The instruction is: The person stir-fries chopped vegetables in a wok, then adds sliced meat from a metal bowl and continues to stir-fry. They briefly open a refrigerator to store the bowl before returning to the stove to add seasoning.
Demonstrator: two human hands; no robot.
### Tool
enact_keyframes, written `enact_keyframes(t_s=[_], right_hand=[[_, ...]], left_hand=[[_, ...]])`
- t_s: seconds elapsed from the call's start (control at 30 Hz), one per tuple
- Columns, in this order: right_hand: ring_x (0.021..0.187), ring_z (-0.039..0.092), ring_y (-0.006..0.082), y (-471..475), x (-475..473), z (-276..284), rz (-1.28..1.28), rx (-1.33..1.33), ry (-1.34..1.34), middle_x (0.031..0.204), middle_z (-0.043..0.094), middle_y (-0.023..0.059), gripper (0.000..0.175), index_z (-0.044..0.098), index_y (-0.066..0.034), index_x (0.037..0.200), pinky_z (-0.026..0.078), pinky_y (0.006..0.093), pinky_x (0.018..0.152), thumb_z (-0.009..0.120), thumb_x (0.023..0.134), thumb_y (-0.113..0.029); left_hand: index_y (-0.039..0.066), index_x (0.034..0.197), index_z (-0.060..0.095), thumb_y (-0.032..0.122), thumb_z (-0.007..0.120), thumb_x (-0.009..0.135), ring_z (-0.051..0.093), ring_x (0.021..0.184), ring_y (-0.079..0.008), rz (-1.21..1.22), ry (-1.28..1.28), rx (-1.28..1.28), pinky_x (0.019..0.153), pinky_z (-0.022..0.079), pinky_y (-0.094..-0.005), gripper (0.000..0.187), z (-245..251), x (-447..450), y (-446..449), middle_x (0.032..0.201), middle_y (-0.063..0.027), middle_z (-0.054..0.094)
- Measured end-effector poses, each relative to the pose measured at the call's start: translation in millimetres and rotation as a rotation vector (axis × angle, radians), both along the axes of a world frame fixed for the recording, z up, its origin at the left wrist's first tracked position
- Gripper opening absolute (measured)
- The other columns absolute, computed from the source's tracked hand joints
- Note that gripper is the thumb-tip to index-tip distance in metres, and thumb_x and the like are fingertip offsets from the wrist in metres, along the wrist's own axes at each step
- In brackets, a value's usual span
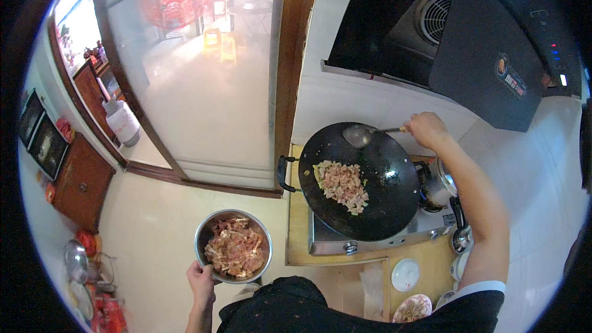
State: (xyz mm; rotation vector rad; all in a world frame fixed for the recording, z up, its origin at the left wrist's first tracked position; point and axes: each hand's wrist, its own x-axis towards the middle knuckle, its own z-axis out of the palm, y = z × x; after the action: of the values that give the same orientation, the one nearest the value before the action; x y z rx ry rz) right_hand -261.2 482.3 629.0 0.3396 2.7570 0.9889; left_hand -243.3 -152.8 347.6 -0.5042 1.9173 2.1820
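My left hand (201, 278) grips the rim of a round metal bowl (199, 240), holding it above the floor to the left of the counter. Raw-looking pieces of meat (238, 245) fill much of that bowl. With my right hand (428, 128) I hold a metal ladle (358, 137) by its handle. The ladle's head is over the far part of a large black wok (388, 199); whether it touches the metal I cannot tell. Small diced pieces of pale meat (341, 182) lie heaped in the wok's left half.
The wok sits on a steel gas stove (323, 236). A glass-lidded pot (437, 189) stands behind my right forearm's near side. A white lid (405, 274) and a patterned bowl of food (413, 309) are on the wooden counter (299, 222). Above hangs a dark range hood (485, 55); a sliding glass door (208, 101) is at left.
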Motion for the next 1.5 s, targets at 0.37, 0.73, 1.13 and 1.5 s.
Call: enact_keyframes(t_s=[0.37, 0.73, 1.13, 1.5], right_hand=[[0.090, 0.071, 0.0309, -63.2, 102.3, -1.4, 0.207, -0.140, -0.080, 0.099, 0.069, 0.0094, 0.024, 0.073, -0.0207, 0.113, 0.059, 0.0435, 0.075, 0.062, 0.092, -0.021], [0.068, 0.070, 0.0329, -67.9, 88.2, -33.3, -0.506, -0.484, -0.511, 0.075, 0.073, 0.0169, 0.051, 0.073, 0.0002, 0.084, 0.056, 0.0473, 0.067, 0.064, 0.091, -0.049], [0.065, 0.065, 0.0190, -80.1, 134.2, -31.3, -0.649, -0.817, -0.621, 0.079, 0.070, 0.0088, 0.036, 0.074, -0.0056, 0.106, 0.054, 0.0377, 0.061, 0.067, 0.091, -0.037], [0.053, 0.056, 0.0183, -123.8, 195.7, -168.5, -1.149, -2.156, 0.732, 0.075, 0.061, 0.0049, 0.026, 0.054, -0.0116, 0.121, 0.042, 0.0311, 0.043, 0.056, 0.103, -0.031]], left_hand=[[0.003, 0.081, 0.052, 0.000, 0.055, 0.086, 0.064, 0.056, -0.0167, -0.103, 0.040, -0.014, 0.051, 0.063, -0.0382, 0.007, 0.6, -5.7, -3.2, 0.073, -0.0067, 0.061], [0.004, 0.079, 0.052, 0.000, 0.055, 0.085, 0.060, 0.053, -0.0150, -0.114, 0.020, -0.013, 0.048, 0.061, -0.0365, 0.008, -23.5, -13.5, -9.8, 0.069, -0.0049, 0.058], [0.005, 0.080, 0.053, 0.000, 0.053, 0.085, 0.060, 0.052, -0.0138, -0.118, 0.020, 0.007, 0.046, 0.058, -0.0332, 0.007, -36.2, -19.0, -13.5, 0.068, -0.0038, 0.058], [0.005, 0.081, 0.053, 0.000, 0.054, 0.085, 0.060, 0.051, -0.0135, -0.175, 0.003, 0.001, 0.045, 0.058, -0.0326, 0.006, -45.3, -30.3, -18.0, 0.069, -0.0043, 0.059]])
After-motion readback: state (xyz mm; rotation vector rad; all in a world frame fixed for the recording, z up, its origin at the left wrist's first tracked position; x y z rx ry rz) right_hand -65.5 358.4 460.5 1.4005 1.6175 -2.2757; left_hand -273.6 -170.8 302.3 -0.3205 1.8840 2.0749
